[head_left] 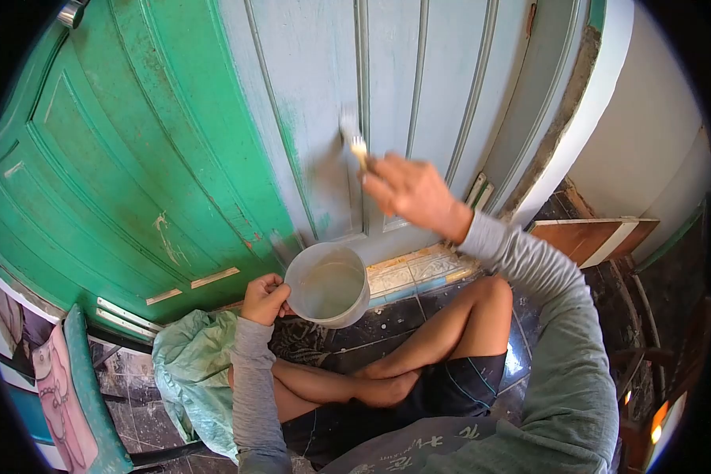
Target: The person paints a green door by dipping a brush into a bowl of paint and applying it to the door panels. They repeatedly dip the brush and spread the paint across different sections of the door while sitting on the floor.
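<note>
My right hand (409,189) grips a paintbrush (357,146) by its pale handle, the bristles up against the grey-painted door panel (387,87). Green shows through in streaks on the panel just left of the brush. My left hand (265,299) is closed on the rim of a translucent plastic tub (326,320), which is tilted toward me and has a whitish film inside. The tub hangs over the floor in front of the door's foot, above my crossed legs.
A green door leaf (134,158) spans the left side. Pale green cloth (189,371) lies beside my left arm. A chair with a pink patterned cover (63,403) stands at lower left. Brown wooden boards (581,237) lie at right beyond the door frame, on dark floor tiles (395,320).
</note>
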{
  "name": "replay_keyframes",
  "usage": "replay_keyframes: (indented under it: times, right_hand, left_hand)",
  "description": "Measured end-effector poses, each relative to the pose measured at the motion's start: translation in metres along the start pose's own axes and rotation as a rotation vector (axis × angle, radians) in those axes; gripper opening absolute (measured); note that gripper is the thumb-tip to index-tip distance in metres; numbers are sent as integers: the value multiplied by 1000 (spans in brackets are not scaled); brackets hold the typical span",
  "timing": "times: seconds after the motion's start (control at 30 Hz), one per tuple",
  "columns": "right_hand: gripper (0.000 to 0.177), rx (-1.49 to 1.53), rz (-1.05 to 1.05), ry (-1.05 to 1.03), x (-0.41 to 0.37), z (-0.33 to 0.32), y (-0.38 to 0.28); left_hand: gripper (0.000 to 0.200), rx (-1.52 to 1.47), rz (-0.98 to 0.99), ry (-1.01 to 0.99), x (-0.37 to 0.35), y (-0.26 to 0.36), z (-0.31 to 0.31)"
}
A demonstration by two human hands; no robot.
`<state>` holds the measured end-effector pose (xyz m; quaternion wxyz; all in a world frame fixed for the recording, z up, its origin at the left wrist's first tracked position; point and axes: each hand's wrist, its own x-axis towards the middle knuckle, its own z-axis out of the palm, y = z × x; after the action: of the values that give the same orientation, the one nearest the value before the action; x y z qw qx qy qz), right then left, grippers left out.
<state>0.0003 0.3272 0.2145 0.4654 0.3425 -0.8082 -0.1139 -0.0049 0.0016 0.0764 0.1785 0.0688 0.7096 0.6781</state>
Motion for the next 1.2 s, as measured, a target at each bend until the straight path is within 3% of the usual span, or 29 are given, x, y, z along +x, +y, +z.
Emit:
replay_keyframes:
  times: [0.13, 0.27, 0.33, 0.43, 0.53, 0.57, 0.63, 0.77, 0.9, 1.0, 1.2]
  right_hand:
    - [15, 232, -9, -252, -49, 25, -39]
    - [9, 326, 84, -168, -31, 15, 2]
    - [10, 289, 253, 51, -5, -12, 30]
    - [10, 518, 583, 173, 9, -53, 30]
    - [11, 910, 631, -69, -23, -52, 0]
    - [11, 904, 612, -186, -33, -48, -17]
    - [11, 862, 375, -259, -55, -30, -43]
    - [9, 773, 251, -467, -75, -8, -82]
    - [11, 771, 134, -473, -83, 15, -95]
    - [11, 758, 75, -590, -86, 28, -95]
    - [10, 900, 302, -524, -79, 18, -69]
  left_hand:
    - [9, 62, -25, 1, -2, -12, -1]
    - [8, 37, -55, -10, -4, -23, 5]
    - [9, -8, -50, -7, -5, -32, 11]
    - [8, -69, -13, 25, -5, -49, 21]
    - [8, -38, -21, 50, -4, -58, 28]
    - [8, -35, -34, 53, -4, -59, 31]
    - [9, -13, -41, 56, -2, -59, 38]
    - [11, -6, -27, 68, -3, -59, 55]
    - [13, 60, -41, 46, 3, -64, 60]
    - [14, 76, -26, 45, 5, -61, 65]
    - [15, 107, -60, 54, 9, -62, 63]
